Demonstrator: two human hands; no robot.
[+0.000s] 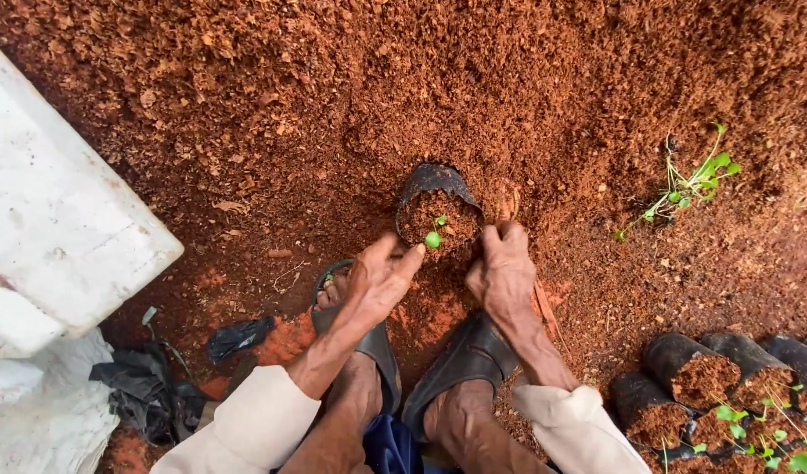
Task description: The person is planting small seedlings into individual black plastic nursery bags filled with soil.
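Observation:
A small black grow bag filled with reddish-brown soil stands on the soil heap just ahead of my feet. A tiny green seedling sits in its top. My left hand pinches the seedling's base between thumb and fingertips at the bag's near rim. My right hand rests with curled fingers against the bag's right side, touching the soil. Both cream sleeves show at the bottom.
A big mound of loose red-brown soil fills the far side. A bunch of loose seedlings lies at right. Several filled black bags lie at lower right. A white block and black plastic scraps lie at left.

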